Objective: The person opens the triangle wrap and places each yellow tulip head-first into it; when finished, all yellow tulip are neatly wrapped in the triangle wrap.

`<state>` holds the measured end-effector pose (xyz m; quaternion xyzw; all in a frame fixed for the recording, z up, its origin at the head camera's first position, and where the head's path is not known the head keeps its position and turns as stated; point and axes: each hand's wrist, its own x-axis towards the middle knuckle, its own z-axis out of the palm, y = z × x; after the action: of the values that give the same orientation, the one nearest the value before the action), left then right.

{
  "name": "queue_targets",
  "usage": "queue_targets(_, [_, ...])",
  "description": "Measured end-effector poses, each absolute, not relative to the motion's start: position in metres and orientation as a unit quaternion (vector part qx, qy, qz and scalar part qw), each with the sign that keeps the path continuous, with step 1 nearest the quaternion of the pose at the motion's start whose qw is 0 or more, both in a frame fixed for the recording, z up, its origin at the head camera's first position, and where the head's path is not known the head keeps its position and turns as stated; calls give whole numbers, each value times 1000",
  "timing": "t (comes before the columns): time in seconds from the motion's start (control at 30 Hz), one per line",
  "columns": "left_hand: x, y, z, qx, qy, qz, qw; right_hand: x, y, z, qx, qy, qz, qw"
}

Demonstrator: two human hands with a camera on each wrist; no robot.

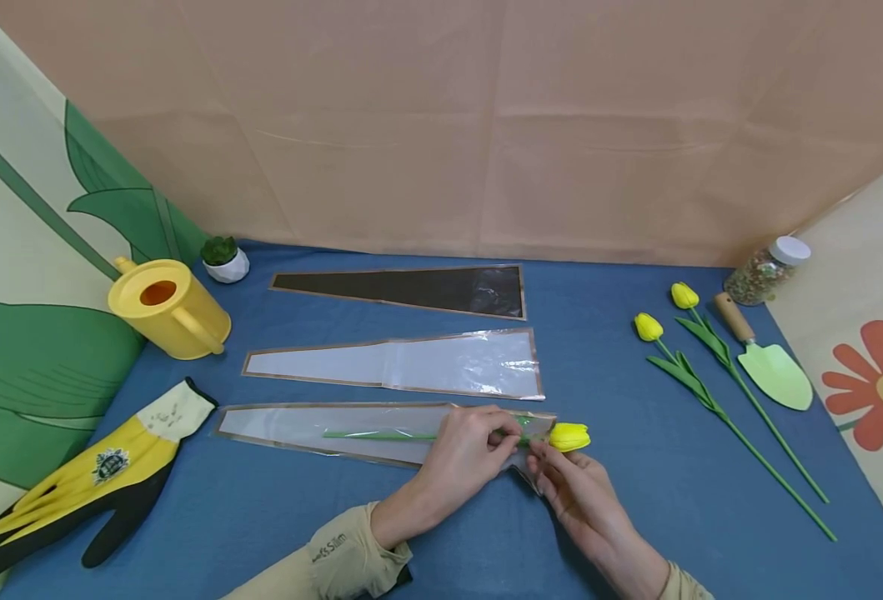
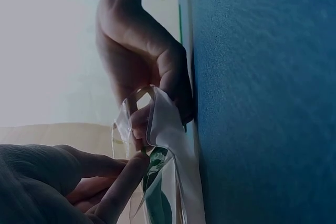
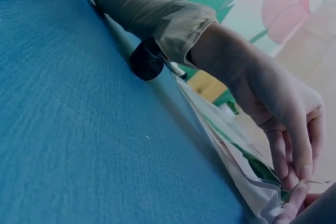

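Note:
A yellow tulip lies mostly inside the lowest clear-and-white flower sleeve. Its bloom sticks out of the wide right end, while the green stem and leaves show through the film. My left hand pinches the film near the sleeve's mouth, as the right wrist view shows with that hand above the leaves. Just below the bloom, my right hand pinches the tulip's stem at the sleeve's opening. The fingertips of both hands nearly meet, and film partly covers the right hand in the left wrist view.
Above lie another white sleeve and a black sleeve. Two yellow tulips, a trowel and a jar are on the right. A watering can, potted succulent and yellow-black glove are on the left.

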<state>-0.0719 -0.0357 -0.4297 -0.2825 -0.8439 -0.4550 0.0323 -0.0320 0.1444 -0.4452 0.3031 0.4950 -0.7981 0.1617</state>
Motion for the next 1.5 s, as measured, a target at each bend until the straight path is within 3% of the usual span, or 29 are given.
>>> queue_targets(0.53, [-72, -37, -430, -277, -831, -483, 9, -34, 170, -447, 255, 543, -774, 201])
queue_targets(1.07, [-74, -37, -431, -277, -826, -491, 4, -31, 192, -440, 241, 632, -713, 184])
queue_targets(1.5, [-73, -37, -431, -280, -827, -488, 8, -32, 210, -437, 202, 726, -642, 139])
